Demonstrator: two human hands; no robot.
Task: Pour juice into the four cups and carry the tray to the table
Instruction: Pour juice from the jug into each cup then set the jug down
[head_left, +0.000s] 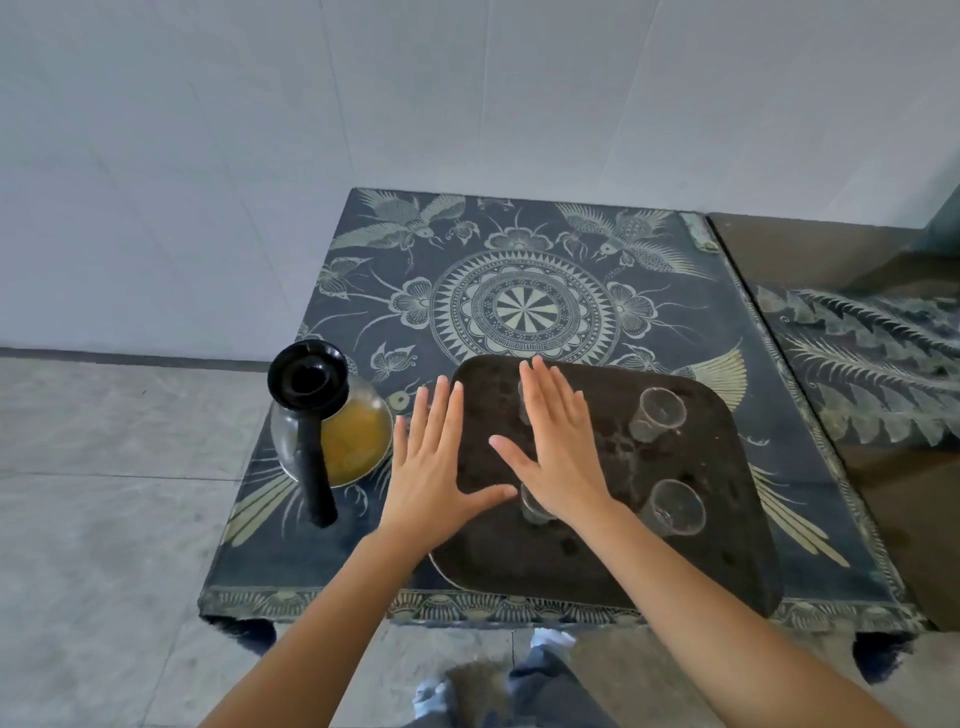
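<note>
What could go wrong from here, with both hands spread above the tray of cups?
Two of the clear plastic cups are half hidden under the right hand; lowering it could topple them.
The round glass carafe of orange juice stands at the left edge of the cloth-covered table, its black handle jutting outward; the left hand could knock it.
The dark rounded tray sits near the front edge; it might slide off.
</note>
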